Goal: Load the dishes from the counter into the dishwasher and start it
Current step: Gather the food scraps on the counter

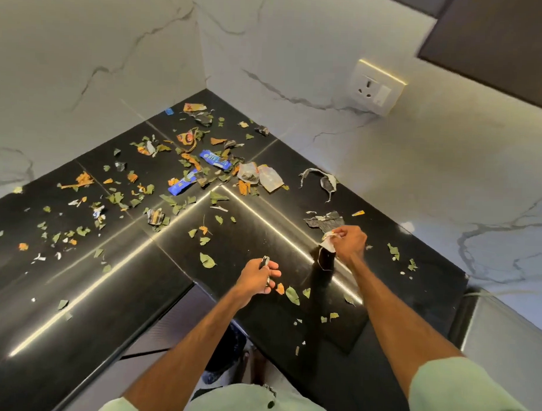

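Observation:
No dishes or dishwasher show in the head view. A black corner counter [263,223] is strewn with torn wrappers and green leaf bits. My left hand [256,277] hovers over the counter's front part and pinches a small dark wrapper scrap [264,262]. Farther right, my right hand [350,242] grips a bunch of wrapper pieces [326,252], white and dark, that hang below its fingers. A dark torn wrapper piece [324,222] lies just behind the right hand.
Blue wrappers [216,160], orange scraps and clear plastic [269,177] litter the corner near the marble walls. A wall socket [376,87] sits on the right wall. A dark upper cabinet [499,44] hangs at top right. Below the counter edge is a dark bin [228,345].

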Motion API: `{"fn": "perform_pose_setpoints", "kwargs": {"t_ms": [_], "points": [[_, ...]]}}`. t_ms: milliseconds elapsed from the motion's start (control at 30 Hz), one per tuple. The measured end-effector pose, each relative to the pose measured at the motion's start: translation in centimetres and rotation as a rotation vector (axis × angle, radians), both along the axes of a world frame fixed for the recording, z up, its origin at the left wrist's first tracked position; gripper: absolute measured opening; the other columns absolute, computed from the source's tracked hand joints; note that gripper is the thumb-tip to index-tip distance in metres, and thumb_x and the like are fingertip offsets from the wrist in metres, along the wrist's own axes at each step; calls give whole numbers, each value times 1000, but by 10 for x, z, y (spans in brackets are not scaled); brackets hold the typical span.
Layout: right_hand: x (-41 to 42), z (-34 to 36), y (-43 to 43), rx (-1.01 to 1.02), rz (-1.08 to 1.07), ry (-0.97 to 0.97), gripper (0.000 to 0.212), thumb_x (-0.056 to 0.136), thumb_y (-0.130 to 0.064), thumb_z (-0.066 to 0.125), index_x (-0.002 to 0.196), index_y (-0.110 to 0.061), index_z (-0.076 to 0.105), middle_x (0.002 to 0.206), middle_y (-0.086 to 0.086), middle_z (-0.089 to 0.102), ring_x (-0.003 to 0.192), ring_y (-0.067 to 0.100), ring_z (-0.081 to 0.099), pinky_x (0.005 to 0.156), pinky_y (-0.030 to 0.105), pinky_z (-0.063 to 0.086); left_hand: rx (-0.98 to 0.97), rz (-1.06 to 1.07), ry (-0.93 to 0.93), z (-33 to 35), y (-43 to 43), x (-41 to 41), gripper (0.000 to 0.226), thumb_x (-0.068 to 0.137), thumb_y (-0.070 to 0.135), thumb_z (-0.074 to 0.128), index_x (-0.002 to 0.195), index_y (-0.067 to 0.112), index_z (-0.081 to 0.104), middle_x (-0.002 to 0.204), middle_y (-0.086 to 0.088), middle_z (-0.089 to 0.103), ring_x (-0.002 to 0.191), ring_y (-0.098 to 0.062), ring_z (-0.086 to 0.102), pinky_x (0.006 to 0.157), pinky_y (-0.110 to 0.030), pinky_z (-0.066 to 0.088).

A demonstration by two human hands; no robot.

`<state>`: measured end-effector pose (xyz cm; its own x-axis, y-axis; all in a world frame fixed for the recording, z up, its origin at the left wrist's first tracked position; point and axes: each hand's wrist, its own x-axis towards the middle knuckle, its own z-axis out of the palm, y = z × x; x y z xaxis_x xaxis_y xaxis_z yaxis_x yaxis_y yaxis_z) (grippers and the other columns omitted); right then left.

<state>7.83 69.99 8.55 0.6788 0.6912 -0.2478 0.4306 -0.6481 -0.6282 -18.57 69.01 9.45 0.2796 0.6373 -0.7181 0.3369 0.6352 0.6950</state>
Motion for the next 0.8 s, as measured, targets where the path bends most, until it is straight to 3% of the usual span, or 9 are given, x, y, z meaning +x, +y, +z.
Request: {"fn": "perform_pose_setpoints", "kwargs": {"t_ms": [100,233,367,433,533,633,733,800], "points": [[4,-6,25,-64,58,-37,24,79,-5,81,102,-9,78,99,10,75,88,20,69,82,39,61,-7,75,-49,-2,10,-9,20,105,9,40,116,13,56,106,-7,71,69,-12,58,56,-22,51],[9,-11,43,-120,74,-66,21,76,-6,84,97,-9,79,92,9,75,78,16,66,64,29,57,-23,130,-94,-8,23,-17,20,105,10,40,119,15,52,105,-6,71,69,-12,57,56,-22,49],[19,-22,57,-159,72,-83,19,76,-9,84,94,-16,81,91,5,77,81,17,66,76,35,58,2,114,-115,-16,41,-18,23,105,10,38,121,15,54,105,-5,72,68,-11,58,56,-22,50],[25,-30,65,-146,94,-92,18,75,-11,85,92,-14,81,90,5,77,81,16,65,76,35,57,18,103,-111,-21,52,-15,24,104,10,38,121,15,55,104,-4,72,68,-11,59,58,-22,51],[33,-41,76,-156,176,-118,24,69,-18,91,90,-12,82,99,-2,72,104,11,58,74,30,44,53,81,-104,-29,71,-8,25,103,9,39,120,16,56,102,-1,73,67,-9,60,58,-21,52],[34,-50,82,-160,210,-152,24,65,-20,94,85,-13,83,103,3,73,123,17,50,81,28,36,97,61,-105,-36,91,2,26,103,8,39,119,16,58,100,0,73,69,-10,60,58,-21,53],[22,-51,79,-120,293,-242,9,73,-11,85,78,-16,81,91,3,73,99,21,63,71,26,37,152,43,-106,-42,111,14,26,103,8,39,117,17,59,99,2,74,69,-10,61,60,-22,53],[12,-52,74,-91,290,-251,15,76,-7,77,75,-22,75,83,-2,71,82,17,65,63,23,37,197,31,-101,-46,125,23,27,102,7,38,116,17,60,98,2,73,68,-9,61,59,-22,53]]}}
